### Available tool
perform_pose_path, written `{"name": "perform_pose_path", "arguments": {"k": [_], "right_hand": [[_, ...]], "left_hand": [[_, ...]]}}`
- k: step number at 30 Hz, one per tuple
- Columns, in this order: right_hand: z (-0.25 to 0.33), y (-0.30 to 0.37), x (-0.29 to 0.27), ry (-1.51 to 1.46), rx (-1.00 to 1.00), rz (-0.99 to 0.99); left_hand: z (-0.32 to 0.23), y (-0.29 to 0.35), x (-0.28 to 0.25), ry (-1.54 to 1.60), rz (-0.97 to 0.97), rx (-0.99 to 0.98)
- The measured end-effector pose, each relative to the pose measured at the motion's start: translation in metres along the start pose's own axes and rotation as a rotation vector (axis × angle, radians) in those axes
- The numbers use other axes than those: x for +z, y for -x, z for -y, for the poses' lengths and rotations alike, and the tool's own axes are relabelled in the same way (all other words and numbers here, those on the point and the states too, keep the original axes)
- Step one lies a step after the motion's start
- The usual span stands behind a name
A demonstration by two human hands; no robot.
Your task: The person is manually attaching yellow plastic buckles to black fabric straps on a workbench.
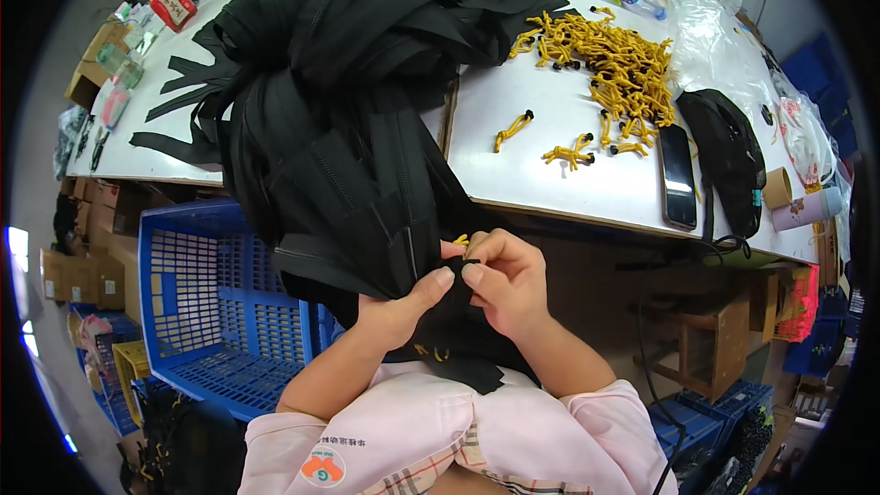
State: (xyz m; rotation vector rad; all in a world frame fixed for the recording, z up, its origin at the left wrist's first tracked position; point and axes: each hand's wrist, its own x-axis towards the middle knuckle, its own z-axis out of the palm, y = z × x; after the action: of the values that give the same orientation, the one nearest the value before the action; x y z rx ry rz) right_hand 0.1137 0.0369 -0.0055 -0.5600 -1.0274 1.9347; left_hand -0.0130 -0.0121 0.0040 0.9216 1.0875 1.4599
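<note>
Both hands meet in front of my body at the table's near edge. My left hand [403, 307] pinches a black zipper tape [464, 298] between thumb and fingers. Close beside it, my right hand [509, 284] grips the same tape with thumb and forefinger. A bit of yellow cord [461, 240] shows just beyond the fingertips; how it sits on the zipper is hidden. The tape hangs toward my lap, where more yellow cord [441, 355] lies on black fabric. A large heap of black zipper tapes [339, 64] covers the table and spills over its edge beside my left hand.
Yellow cord pulls with black ends [623, 64] lie piled on the white table [513, 165] at the right. Near them are a phone [677, 174], a black pouch [729, 160] and a cup [807, 209]. A blue plastic crate [225, 293] stands below at the left.
</note>
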Motion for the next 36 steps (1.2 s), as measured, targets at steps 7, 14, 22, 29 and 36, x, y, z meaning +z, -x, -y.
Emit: {"name": "perform_pose_path", "arguments": {"k": [7, 14, 22, 29, 36], "right_hand": [[-0.005, 0.002, -0.005, 0.525, -0.38, 0.096], [-0.004, 0.003, -0.01, 0.456, -0.301, 0.118], [-0.015, 0.0, -0.009, 0.682, -0.663, -0.002], [0.03, -0.012, -0.004, 0.727, -0.079, 0.358], [0.045, -0.008, 0.002, 0.925, -0.499, 0.057]], "left_hand": [[-0.002, 0.001, 0.002, -0.096, 0.02, 0.101], [-0.005, 0.002, -0.001, -0.309, 0.051, 0.163], [0.005, 0.002, -0.002, -0.158, -0.025, 0.082], [0.005, -0.003, 0.002, -0.113, -0.18, 0.126], [-0.01, -0.003, 0.001, 0.062, -0.028, -0.218]]}}
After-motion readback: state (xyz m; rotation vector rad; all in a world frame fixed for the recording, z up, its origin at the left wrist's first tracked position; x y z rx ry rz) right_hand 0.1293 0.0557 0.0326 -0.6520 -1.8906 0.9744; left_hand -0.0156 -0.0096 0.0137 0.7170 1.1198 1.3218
